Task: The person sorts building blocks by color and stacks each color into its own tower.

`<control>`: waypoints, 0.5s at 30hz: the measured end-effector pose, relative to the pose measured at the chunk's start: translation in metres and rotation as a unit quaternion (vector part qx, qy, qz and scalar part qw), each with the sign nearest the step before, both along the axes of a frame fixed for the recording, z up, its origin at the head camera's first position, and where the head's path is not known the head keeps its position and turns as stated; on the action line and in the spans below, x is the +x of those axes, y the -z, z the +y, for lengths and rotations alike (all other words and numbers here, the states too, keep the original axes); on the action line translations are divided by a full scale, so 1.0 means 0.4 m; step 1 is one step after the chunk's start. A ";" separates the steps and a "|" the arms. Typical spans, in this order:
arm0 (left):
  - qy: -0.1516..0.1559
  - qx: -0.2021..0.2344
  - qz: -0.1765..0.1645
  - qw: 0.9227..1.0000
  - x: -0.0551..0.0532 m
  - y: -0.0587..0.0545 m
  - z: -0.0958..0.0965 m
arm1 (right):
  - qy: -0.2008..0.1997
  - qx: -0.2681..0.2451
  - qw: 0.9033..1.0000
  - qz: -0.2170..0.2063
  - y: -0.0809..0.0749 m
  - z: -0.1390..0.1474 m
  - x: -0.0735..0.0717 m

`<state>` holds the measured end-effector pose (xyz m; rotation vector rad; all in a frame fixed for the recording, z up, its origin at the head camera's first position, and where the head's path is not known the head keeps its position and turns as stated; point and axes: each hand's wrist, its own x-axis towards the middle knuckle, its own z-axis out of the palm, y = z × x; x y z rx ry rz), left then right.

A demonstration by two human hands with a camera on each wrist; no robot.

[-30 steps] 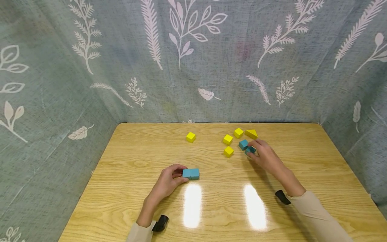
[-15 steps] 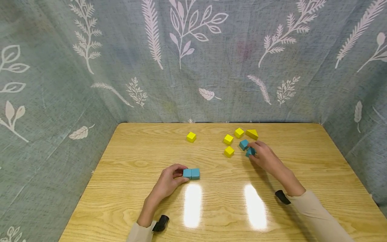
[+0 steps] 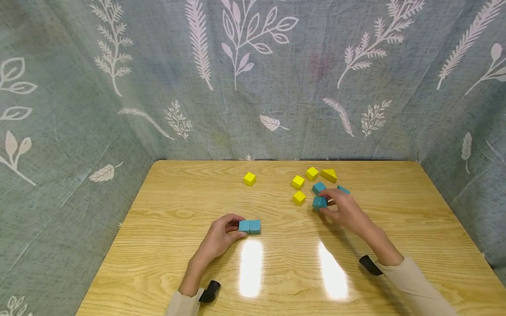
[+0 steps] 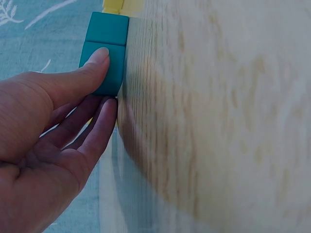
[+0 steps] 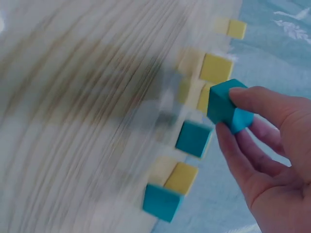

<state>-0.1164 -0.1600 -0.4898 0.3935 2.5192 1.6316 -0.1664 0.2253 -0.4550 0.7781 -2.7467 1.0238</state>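
Note:
My left hand point(image 3: 219, 237) pinches the left one of two blue cubes point(image 3: 254, 227) that sit side by side, touching, on the table. In the left wrist view the thumb lies on the nearer blue cube point(image 4: 114, 73), with fingertips at its near end. My right hand point(image 3: 348, 211) holds another blue cube point(image 3: 319, 202) between thumb and fingers. The right wrist view shows this held cube point(image 5: 222, 104) apart from the blocks beyond it. Just behind it on the table is a blue cube point(image 3: 319, 188). A blue block point(image 3: 343, 189), mostly hidden, peeks out behind the right hand.
Several yellow cubes point(image 3: 298, 182) lie around the table's back right, beside a yellow triangular block point(image 3: 329, 175). One yellow cube point(image 3: 250, 178) lies apart to the left. Patterned cloth point(image 3: 245, 87) hangs along the back and both sides of the wooden table point(image 3: 178, 197).
My right hand has shifted slightly left and nearer with the blue cube it pinches. A blue block behind that hand has come into view. The left hand has stayed still.

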 end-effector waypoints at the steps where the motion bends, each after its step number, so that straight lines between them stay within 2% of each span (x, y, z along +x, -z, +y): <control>1: 0.000 0.001 0.000 1.000 0.000 0.000 -0.001 | -0.002 -0.009 1.000 -0.007 0.000 -0.006 0.003; 7: -0.005 -0.006 -0.007 1.000 -0.002 0.000 0.003 | -0.020 -0.062 0.997 -0.039 0.003 -0.042 0.014; 15: -0.006 -0.005 -0.006 1.000 -0.001 0.001 0.004 | -0.046 -0.125 0.987 -0.095 0.020 -0.091 0.016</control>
